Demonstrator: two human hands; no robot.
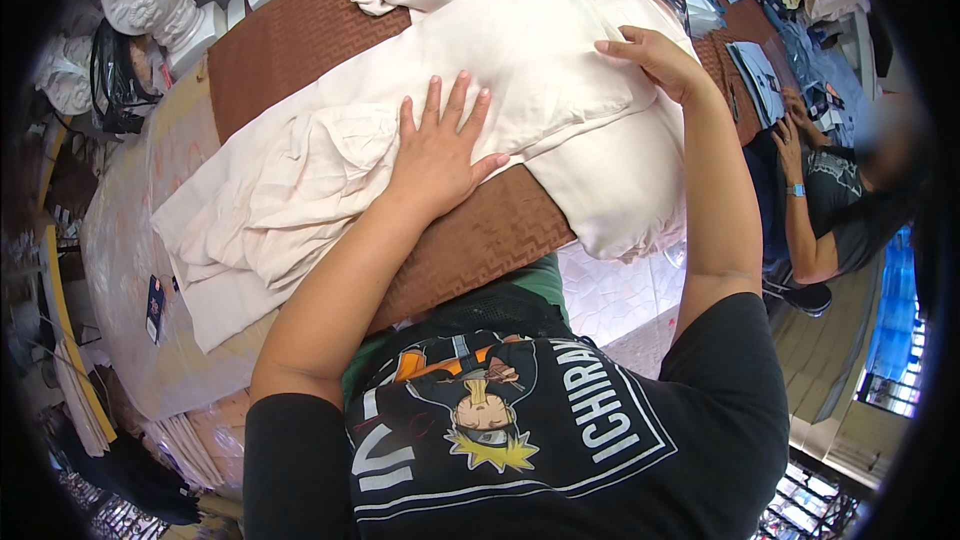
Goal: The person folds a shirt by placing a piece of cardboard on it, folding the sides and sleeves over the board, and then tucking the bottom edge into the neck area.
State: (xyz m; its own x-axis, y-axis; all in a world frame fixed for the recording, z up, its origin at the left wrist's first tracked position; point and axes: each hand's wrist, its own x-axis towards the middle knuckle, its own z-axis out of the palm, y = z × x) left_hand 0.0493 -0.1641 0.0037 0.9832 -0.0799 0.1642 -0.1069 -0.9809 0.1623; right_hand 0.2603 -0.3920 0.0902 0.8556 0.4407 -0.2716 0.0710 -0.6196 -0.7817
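Observation:
A large cream garment (530, 50), its kind unclear, is spread across the table. Its left part lies bunched and wrinkled, and another part hangs over the near edge at the right. My left hand (436, 152) presses flat on the middle of the cloth, fingers spread. Farther right, my right hand (662, 62) rests at the garment's upper right with nothing visible in it. Thumb and forefinger are apart there; its other fingers are partly hidden.
A brown patterned cover (480, 245) and clear plastic (125, 240) lie over the table. A dark tag (155, 308) sits at the left. White ornate pedestals (150, 0) stand at the far left. Another person (835, 190) works at the right beside folded blue garments (757, 80).

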